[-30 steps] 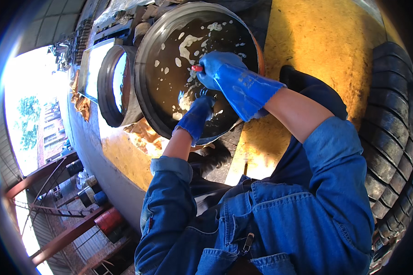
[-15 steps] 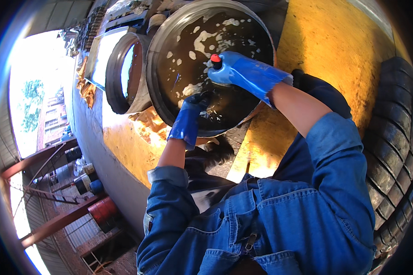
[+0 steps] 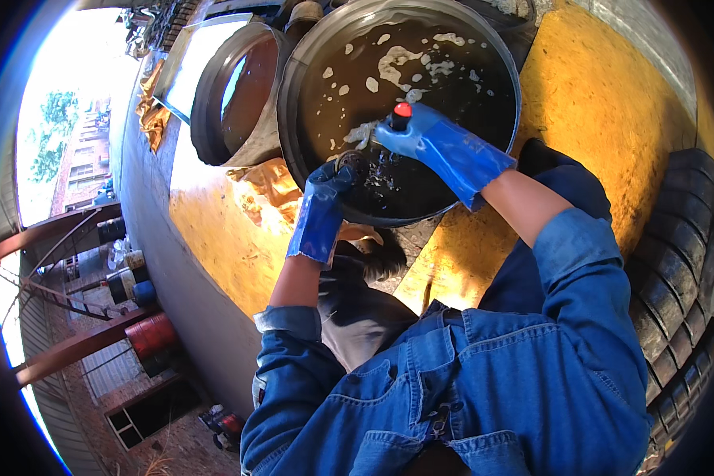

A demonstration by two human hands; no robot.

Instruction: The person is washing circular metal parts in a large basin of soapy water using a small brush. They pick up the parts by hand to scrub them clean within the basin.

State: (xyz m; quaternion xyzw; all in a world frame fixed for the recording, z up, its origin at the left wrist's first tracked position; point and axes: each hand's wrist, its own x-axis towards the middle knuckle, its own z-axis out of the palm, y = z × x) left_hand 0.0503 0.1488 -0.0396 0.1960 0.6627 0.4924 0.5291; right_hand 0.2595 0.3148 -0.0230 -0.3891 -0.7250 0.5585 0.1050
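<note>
Since half a second ago, the round tub [image 3: 292,107] has been shifting rightward in the upper middle of the frame, and the gloved left hand [image 3: 328,181] is holding a dark roundish part [image 3: 351,164] nearer its lower-left rim, fingers curling around it. The gloved right hand [image 3: 417,133] is gripping a red-tipped black handle [image 3: 402,120], its forearm slanting up-left over the murky liquid [image 3: 460,155].
</note>
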